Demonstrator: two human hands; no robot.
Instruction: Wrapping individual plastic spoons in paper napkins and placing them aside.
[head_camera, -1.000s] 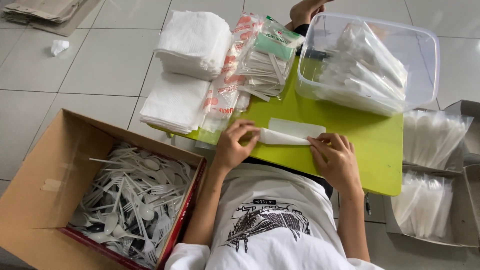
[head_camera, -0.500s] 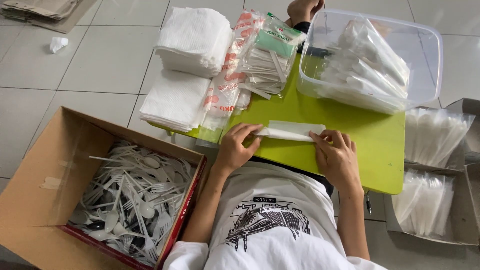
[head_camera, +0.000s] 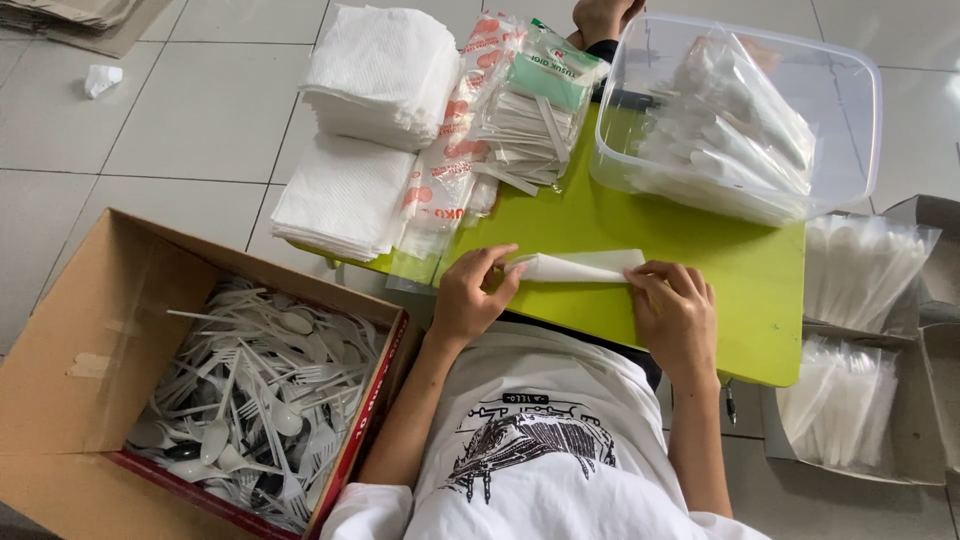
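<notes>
Napkin fold on green table

Napkin (head_camera: 580, 267) lies at frame centre on the green table (head_camera: 700, 300), partly folded into a long white wedge. Left hand (head_camera: 470, 300) pinches its left end, fingers curled closed on the paper edge. Right hand (head_camera: 672, 312) presses the right end, fingers bent down flat on it; grip there looks like a hold-down more than a pinch.

Handling, judged: thin tissue, very light, soft, no stiffness, tears and creases easily. Best taken at the ends or along a folded edge, light pressure, no dragging.

Surface: smooth lime plastic tabletop, low, likely slick so paper slides. Napkin stacks (head_camera: 375, 120) sit upper left on the table edge, sachet packs (head_camera: 520, 110) upper centre, clear tub (head_camera: 740, 110) with wrapped sets upper right. Cardboard box (head_camera: 60, 370) of white plastic cutlery (head_camera: 250, 400) lower left on the floor. Bagged sets in boxes (head_camera: 850, 330) at right. Floor is pale tile. Another person's hand (head_camera: 600, 15) shows at top edge, apart from the work.
</notes>
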